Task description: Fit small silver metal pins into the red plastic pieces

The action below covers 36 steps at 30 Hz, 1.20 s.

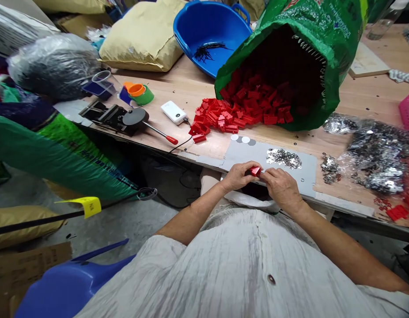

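Observation:
A small red plastic part (255,171) is gripped between the thumb and fingers of my left hand (239,176), just off the table's front edge. My right hand (282,187) meets it from the other side, its fingers pinched at the part's right end; whatever small thing they hold is hidden. Beyond my hands lies a grey mat (247,154) bearing a heap of small shiny metal pieces (284,158). Many more red parts (221,115) spill onto the table from a green sack (340,57). Under my hands hangs an open white bag (254,201).
A hand press with a red-tipped lever (134,118) sits at the left edge, near a white power bank (173,112) with a cable. Behind are a blue basin (211,39) and a tan sack (143,35). Bagged metal pieces (376,150) lie at right.

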Each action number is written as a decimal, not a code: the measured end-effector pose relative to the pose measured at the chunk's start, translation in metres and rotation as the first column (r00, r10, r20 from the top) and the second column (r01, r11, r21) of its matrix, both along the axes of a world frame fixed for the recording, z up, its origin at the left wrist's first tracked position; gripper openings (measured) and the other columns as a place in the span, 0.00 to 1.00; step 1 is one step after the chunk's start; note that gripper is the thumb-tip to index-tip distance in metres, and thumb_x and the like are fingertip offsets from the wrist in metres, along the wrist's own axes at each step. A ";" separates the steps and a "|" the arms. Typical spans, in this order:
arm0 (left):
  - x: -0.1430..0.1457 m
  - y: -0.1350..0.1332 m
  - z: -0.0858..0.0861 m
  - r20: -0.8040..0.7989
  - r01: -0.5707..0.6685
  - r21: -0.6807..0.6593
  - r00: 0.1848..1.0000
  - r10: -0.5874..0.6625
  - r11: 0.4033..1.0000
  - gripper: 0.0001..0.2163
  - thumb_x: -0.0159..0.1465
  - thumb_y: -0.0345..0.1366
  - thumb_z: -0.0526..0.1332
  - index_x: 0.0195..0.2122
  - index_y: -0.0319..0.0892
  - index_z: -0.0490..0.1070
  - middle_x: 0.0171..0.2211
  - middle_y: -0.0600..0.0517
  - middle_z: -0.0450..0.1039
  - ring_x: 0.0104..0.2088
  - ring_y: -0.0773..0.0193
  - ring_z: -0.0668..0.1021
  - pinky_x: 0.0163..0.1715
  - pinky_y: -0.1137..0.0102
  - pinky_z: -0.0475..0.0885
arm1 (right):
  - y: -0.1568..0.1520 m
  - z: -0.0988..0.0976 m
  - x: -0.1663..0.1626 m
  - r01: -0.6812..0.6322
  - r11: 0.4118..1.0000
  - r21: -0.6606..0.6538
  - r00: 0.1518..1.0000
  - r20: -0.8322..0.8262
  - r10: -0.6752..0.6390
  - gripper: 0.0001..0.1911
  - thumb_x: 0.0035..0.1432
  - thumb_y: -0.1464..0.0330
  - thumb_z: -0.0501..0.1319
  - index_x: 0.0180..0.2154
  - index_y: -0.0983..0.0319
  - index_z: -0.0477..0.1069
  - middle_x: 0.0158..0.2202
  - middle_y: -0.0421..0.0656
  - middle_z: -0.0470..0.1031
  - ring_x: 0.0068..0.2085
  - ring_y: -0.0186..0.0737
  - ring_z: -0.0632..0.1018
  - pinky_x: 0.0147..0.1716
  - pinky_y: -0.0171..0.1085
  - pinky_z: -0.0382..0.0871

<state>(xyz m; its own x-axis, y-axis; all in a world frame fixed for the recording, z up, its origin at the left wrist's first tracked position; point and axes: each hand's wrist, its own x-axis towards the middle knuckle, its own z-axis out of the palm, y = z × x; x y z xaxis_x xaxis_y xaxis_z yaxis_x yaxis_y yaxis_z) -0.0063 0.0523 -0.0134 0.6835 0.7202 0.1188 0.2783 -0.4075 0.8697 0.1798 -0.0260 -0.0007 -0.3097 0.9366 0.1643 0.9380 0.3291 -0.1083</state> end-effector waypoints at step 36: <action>0.001 -0.001 0.000 -0.008 -0.017 0.012 1.000 0.017 1.000 0.14 0.59 0.34 0.62 0.46 0.43 0.71 0.42 0.52 0.77 0.42 0.63 0.78 0.47 0.69 0.69 | 0.007 0.009 -0.001 -0.016 0.997 -0.079 0.999 0.029 0.018 0.14 0.64 0.76 0.53 0.42 0.59 0.75 0.38 0.45 0.77 0.38 0.42 0.70 0.36 0.40 0.56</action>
<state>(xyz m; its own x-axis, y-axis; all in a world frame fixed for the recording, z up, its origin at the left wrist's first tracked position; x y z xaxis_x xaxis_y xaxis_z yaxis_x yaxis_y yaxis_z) -0.0051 0.0515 -0.0132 0.6721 0.7303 0.1220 0.2920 -0.4129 0.8627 0.1783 -0.0191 0.0086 -0.3294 0.9408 0.0804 0.9356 0.3367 -0.1064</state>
